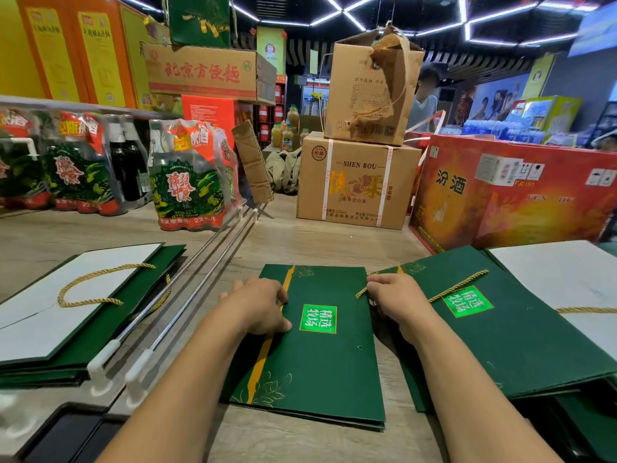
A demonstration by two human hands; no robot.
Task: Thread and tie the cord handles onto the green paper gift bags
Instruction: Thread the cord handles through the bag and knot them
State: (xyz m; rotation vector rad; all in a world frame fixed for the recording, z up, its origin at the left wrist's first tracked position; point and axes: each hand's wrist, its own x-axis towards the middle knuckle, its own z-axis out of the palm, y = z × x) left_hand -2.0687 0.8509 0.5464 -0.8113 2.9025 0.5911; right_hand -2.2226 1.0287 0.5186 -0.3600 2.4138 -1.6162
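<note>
A flat green gift bag (320,342) lies in the middle of the wooden worktop (334,242), squared up right in front of the person, where both hands can reach it. The left hand (260,305) presses down on the bag's left side with fingers spread flat, its grip holding nothing; I take it as pinning the paper so it will not slide. The right hand (394,299) sits at the bag's right edge with its grip pinched narrow on a gold cord (457,287), which trails off across the next green bag (500,329) lying just beside. A small punched hole (359,346) shows near the centre bag's right edge, likely where the cord must go. To the left rests a stack of bags (66,329) with a gold handle (90,285) already looped on top, seemingly the finished pile, parted from the work by two metal rods (187,295).
</note>
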